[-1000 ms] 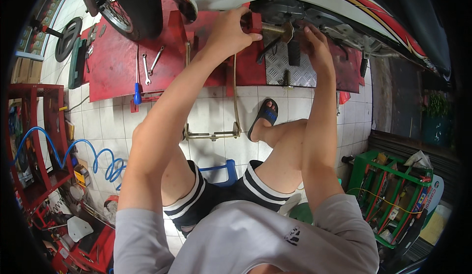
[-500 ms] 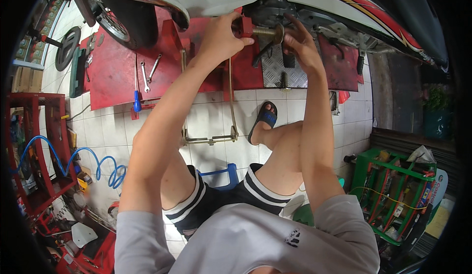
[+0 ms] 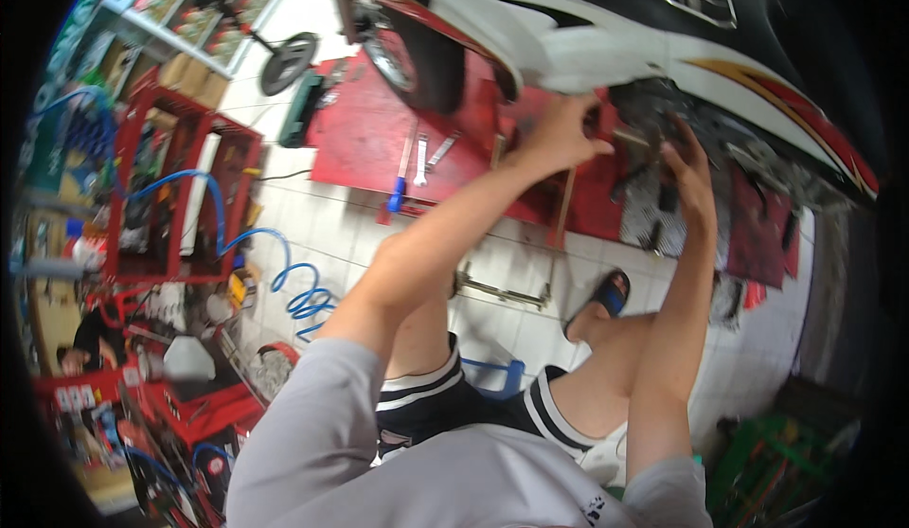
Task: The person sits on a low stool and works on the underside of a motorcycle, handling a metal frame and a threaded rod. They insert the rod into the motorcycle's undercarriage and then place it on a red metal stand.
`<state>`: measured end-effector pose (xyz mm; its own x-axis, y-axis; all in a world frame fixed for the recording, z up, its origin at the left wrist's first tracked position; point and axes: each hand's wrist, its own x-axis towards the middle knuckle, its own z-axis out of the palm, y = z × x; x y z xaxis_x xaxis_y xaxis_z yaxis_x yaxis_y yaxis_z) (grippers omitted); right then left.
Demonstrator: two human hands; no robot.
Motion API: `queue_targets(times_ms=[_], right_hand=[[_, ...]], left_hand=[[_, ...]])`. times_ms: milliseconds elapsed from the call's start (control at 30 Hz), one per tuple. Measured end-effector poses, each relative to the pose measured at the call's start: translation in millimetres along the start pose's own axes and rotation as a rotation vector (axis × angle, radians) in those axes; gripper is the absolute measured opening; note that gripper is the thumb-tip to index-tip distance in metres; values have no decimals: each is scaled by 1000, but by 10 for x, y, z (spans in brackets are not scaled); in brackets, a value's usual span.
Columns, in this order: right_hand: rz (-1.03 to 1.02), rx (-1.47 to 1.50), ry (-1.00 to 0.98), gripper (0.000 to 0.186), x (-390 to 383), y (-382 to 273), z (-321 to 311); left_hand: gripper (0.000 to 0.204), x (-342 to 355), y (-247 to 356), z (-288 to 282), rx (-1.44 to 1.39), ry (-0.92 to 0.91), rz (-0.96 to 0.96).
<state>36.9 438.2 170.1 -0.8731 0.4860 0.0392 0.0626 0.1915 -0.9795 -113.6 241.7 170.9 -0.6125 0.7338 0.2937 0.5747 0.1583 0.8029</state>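
Both hands at a threaded screw (image 3: 632, 137), upper ctr-right of frame, below white bike panel (image 3: 606, 50).
Screw's long axis approx L–R in pic, slight dip to R; lies R of L hand (image 3: 561, 140), L of R hand (image 3: 694, 166), over red bench (image 3: 355, 154). L thumb just beside its L end, R thumb near its R end; nearer hand unclear. Fingers of both part-bent; blur, can't tell if either's closed on anything.

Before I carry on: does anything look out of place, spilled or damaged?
The long blue-handled screwdriver looks out of place: its handle overhangs the near edge of the flat red platform and might get knocked. No spill shows.
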Motion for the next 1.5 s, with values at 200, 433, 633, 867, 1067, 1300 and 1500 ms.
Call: queue_targets(times_ms=[200,433,633,867,1067,1300,1500], right_hand=[[279,98,98,46,42,100,149],[291,37,-75,61,-49,234,64],[278,299,128,75,-64,159,47],[272,42,178,75,-132,219,-6],[386,305,73,67,-61,451,-190],[366,236,83,70,-194,465,62],[431,257,244,71,-159,329,327]], left_hand=[[64,-26,42,67,6,41,26],[62,-73,-61,180,64,150,56],[63,-34,-104,163,79,103,96],[64,-58,-73,179,104,137,72],[59,3,-31,155,-76,68,-5],[39,-106,156,251,-45,181,47],[52,21,-116,289,8,211,104]])
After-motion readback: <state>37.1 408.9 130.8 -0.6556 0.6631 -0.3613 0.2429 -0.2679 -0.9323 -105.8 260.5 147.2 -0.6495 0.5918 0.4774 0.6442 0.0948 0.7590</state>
